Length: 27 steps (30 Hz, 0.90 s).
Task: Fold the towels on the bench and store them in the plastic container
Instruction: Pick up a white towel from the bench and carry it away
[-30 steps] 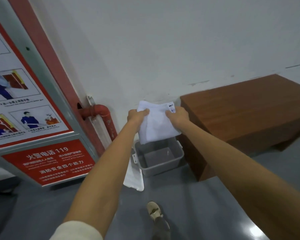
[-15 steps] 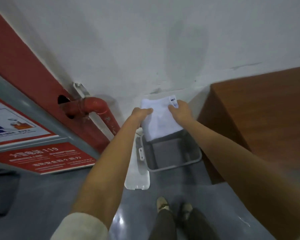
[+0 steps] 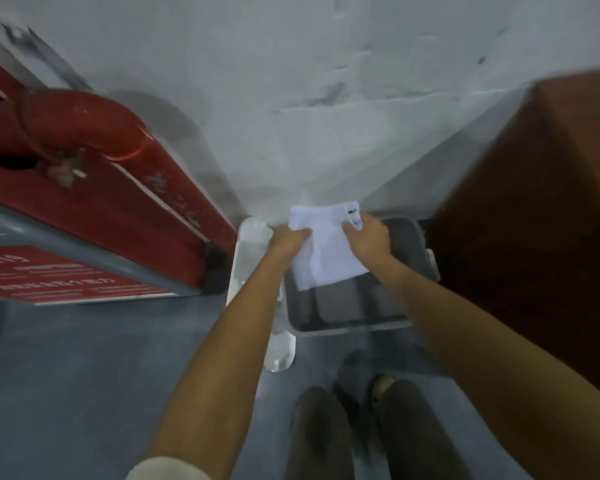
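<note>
left hand point(image 3: 289, 238) has its fingers curled over the left edge of the folded white towel point(image 3: 327, 252), and the right hand point(image 3: 367, 237) is pinching the top right corner by the little tag, so both are gripping the same cloth. the towel hangs between them in the air, right above the open grey plastic container point(image 3: 354, 325) sitting on the floor against the wall. from what i can see the bin looks bare inside, though the towel covers part of it. the container's clear lid point(image 3: 248, 258) is propped just to the left of the bin, and the end of the wooden bench point(image 3: 534, 202) is just beside it on the right. red pipe point(image 3: 94, 129) and a safety sign off to the left, not in the way. what could go wrong imo: the lower half hangs loose, so if one hand lets go first the fold probably opens up and it lands crumpled. it also sits toward the left side of the bin, so a sloppy drop could drape it over the rim or knock the lid.
</note>
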Tool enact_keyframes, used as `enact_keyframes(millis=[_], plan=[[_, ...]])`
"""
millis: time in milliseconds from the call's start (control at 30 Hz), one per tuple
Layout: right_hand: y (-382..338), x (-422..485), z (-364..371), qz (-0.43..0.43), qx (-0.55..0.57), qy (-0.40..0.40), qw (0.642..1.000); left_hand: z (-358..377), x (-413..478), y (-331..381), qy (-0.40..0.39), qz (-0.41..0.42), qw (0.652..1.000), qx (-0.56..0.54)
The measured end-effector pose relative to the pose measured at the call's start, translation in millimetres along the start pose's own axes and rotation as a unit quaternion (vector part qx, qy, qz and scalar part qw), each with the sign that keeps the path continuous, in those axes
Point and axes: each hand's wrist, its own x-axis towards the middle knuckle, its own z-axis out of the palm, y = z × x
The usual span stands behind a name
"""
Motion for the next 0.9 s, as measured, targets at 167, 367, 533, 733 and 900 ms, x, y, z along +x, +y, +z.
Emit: enact_keyframes(millis=[167, 367, 533, 733, 900], plan=[[87, 76, 74, 0.012, -0.008, -0.041, 0.999, 53, 89, -77, 0.003, -0.027, 0.999, -0.027], [191, 154, 165, 0.056, -0.015, -0.103, 0.993, 108, 191, -154, -0.012, -0.088, 0.995, 0.052], [263, 210, 223, 0.095, -0.060, -0.189, 0.976, 151, 253, -202, -0.035, -0.074, 0.985, 0.154], [302, 245, 259, 0.127, -0.067, -0.244, 0.959, 177, 296, -237, -0.001, -0.039, 0.965, 0.261], [289, 260, 275, 0.095, -0.041, -0.212, 0.972, 171, 317, -245, 0.096, -0.022, 0.988, 0.122]])
